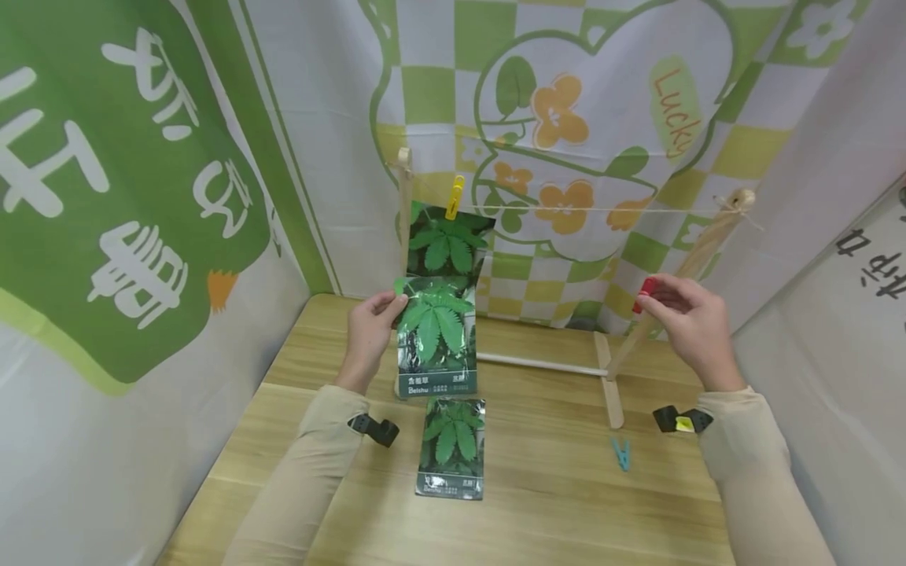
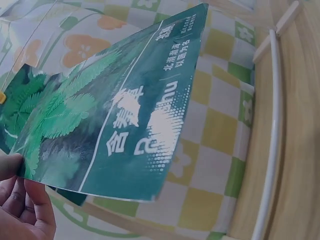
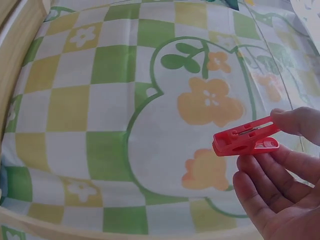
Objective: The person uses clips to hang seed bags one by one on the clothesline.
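Observation:
My left hand [image 1: 371,334] pinches the left edge of a glossy green seed packet [image 1: 435,338] with leaf pictures, held upright in the air. Behind its top, a similar packet [image 1: 447,245] hangs from a string [image 1: 602,210] by a yellow clothespin [image 1: 455,196]. In the right hand [image 1: 690,322] is a red clothespin [image 3: 245,137], pinched between thumb and fingers, its jaws pointing left in the right wrist view. That hand is in front of the right wooden post [image 1: 697,248]. A third packet [image 1: 451,452] lies flat on the table below the held one.
The string runs between two wooden posts, the left post [image 1: 405,204] partly covered by packets. A white rod [image 1: 541,363] joins their feet low down. One blue clothespin [image 1: 621,454] lies on the wooden table [image 1: 552,503]. A patterned curtain [image 1: 432,94] hangs behind.

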Action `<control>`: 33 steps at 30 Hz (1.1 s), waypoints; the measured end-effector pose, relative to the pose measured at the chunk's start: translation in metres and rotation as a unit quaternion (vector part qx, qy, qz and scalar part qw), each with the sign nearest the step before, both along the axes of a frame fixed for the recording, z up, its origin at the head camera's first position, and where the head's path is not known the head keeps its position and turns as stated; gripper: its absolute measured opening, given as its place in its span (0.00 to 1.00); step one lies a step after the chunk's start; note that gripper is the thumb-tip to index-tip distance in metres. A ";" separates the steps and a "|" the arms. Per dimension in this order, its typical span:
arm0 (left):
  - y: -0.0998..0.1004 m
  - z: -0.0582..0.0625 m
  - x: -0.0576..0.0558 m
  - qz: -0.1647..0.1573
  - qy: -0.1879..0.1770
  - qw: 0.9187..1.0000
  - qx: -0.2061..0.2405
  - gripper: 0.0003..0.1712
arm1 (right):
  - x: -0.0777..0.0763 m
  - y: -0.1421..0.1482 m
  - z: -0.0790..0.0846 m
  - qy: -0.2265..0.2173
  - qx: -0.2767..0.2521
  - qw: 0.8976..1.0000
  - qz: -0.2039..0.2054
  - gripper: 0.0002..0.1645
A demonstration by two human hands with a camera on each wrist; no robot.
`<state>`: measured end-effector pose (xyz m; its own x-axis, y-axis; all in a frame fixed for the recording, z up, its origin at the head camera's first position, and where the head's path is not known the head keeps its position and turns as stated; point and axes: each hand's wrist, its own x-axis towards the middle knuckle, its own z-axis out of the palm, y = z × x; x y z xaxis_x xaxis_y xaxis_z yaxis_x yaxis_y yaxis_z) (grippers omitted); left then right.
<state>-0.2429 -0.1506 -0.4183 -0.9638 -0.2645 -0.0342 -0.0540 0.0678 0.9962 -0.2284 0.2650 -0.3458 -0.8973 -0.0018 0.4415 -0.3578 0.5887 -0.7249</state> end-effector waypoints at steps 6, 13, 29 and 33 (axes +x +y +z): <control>0.007 0.008 -0.005 -0.006 0.021 1.000 -0.006 0.22 | -0.005 -0.007 0.010 0.023 -0.010 1.000 0.015 0.21; 0.015 0.015 -0.008 -0.008 0.023 1.000 -0.009 0.22 | -0.013 -0.016 0.022 0.036 -0.015 0.999 0.028 0.20; 0.031 0.029 -0.019 -0.010 0.042 0.999 -0.002 0.19 | -0.026 -0.036 0.052 0.064 -0.010 0.997 0.048 0.18; 0.036 0.033 -0.020 -0.016 0.050 0.999 0.006 0.19 | -0.030 -0.042 0.062 0.067 -0.013 0.996 0.056 0.18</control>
